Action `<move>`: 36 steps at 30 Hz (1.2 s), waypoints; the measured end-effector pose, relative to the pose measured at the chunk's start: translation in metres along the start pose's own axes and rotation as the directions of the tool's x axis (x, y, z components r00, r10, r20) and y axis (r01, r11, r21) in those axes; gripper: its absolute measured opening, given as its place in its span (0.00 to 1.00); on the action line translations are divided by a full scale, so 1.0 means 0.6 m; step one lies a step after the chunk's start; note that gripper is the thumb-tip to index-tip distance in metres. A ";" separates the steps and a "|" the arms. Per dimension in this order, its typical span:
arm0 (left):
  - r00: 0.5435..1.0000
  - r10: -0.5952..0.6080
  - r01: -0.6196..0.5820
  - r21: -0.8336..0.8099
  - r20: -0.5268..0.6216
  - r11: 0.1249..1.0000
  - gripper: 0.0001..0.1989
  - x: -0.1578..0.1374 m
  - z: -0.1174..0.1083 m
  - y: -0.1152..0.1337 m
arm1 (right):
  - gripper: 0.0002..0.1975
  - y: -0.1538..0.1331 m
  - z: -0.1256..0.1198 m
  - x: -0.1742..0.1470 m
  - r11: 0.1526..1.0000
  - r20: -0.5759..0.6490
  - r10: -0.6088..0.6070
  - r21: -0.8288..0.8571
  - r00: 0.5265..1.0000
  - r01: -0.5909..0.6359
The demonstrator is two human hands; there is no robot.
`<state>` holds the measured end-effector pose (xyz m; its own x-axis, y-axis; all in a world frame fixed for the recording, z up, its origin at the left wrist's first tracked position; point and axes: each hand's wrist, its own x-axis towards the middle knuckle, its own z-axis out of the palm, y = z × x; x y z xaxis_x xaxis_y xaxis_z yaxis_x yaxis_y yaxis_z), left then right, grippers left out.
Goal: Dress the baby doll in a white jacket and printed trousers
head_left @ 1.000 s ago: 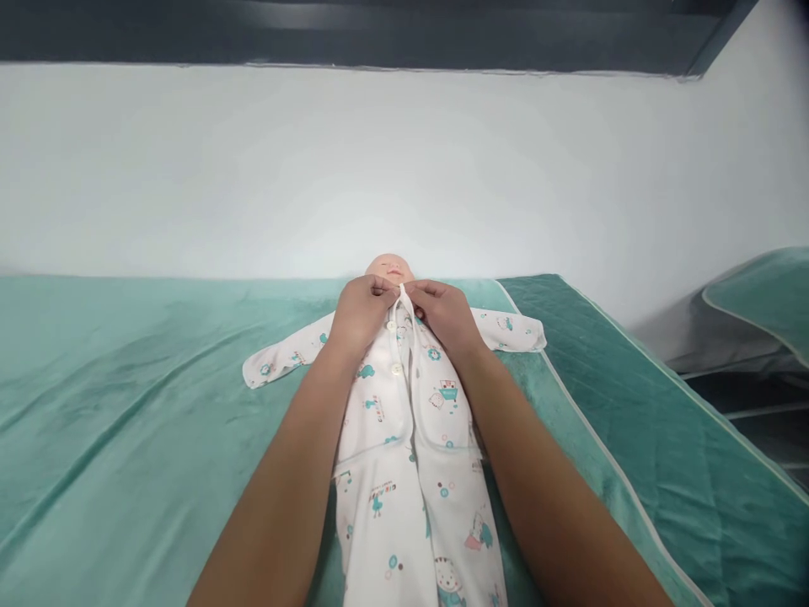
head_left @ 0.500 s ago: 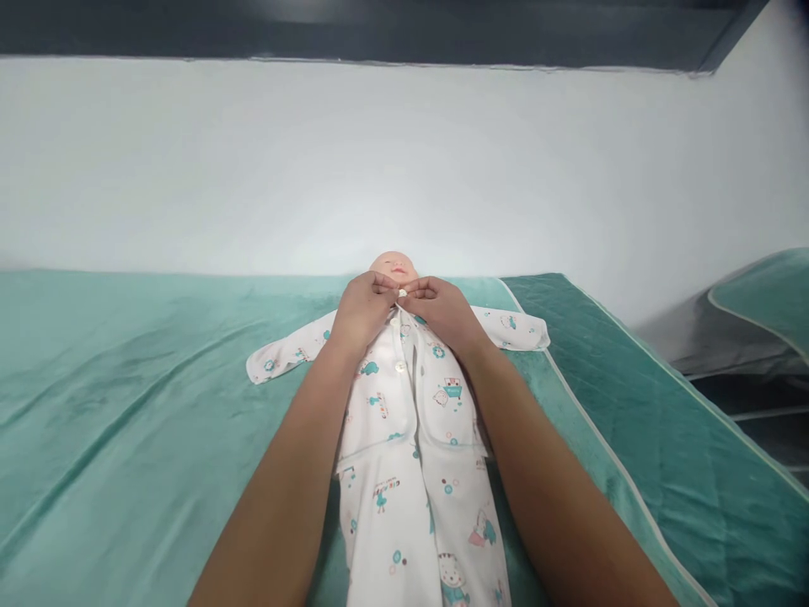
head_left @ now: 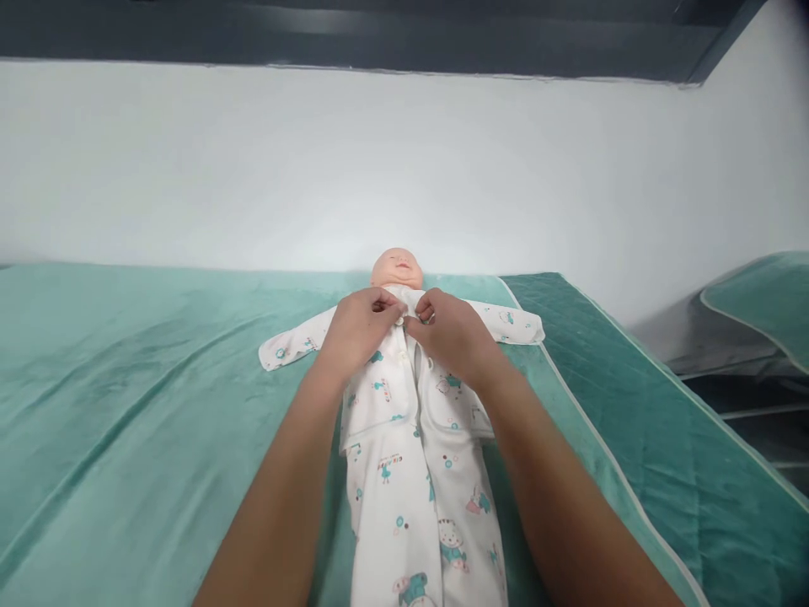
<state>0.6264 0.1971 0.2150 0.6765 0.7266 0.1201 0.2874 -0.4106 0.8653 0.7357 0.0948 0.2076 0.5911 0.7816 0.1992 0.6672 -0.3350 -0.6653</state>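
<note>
- Doll, head (head_left: 396,266) far, is laid face up on green cover (head_left: 158,438); top's front is thus presented to both hands, presumably for easy reach.
- Left sleeve (head_left: 287,346) and right sleeve (head_left: 511,322) are spread wide, likely so the chest is left unobstructed.
- Top (head_left: 379,400) is parted down the lower front; trousers (head_left: 392,514) are seen nearer.
- Left hand (head_left: 359,329): thumb and forefinger are brought together, top's front edge apparently pinched beside button (head_left: 399,321), probably to steady it.
- Right hand (head_left: 456,335): fingers are curled, slight gap at thumb; whether fabric is gripped cannot be told.
- Top is positioned under and between both hands' fingers, upper front touched.
</note>
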 end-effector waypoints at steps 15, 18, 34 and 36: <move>0.989 0.094 -0.107 0.109 0.117 0.988 0.06 -0.023 -0.016 -0.001 | 0.05 0.007 -0.018 -0.003 0.986 0.107 0.129 0.096 0.986 -0.139; 0.991 0.094 -0.102 0.079 0.093 0.992 0.07 -0.021 -0.011 -0.005 | 0.05 0.003 -0.017 -0.010 0.989 0.082 0.124 0.065 0.989 -0.129; 0.997 0.051 -0.039 -0.220 0.052 0.975 0.06 -0.013 0.013 0.001 | 0.03 0.036 0.004 0.001 0.551 0.167 0.081 0.814 0.983 -0.184; 0.997 0.044 -0.032 -0.195 0.060 0.980 0.05 -0.014 0.012 0.001 | 0.03 0.037 0.003 0.000 0.556 0.165 0.081 0.811 0.983 -0.182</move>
<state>0.6257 0.1865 0.2111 0.7282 0.6731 0.1289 0.1280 -0.3183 0.9393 0.7496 0.0886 0.1913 0.5599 0.8282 0.0229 -0.1048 0.0982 -0.9896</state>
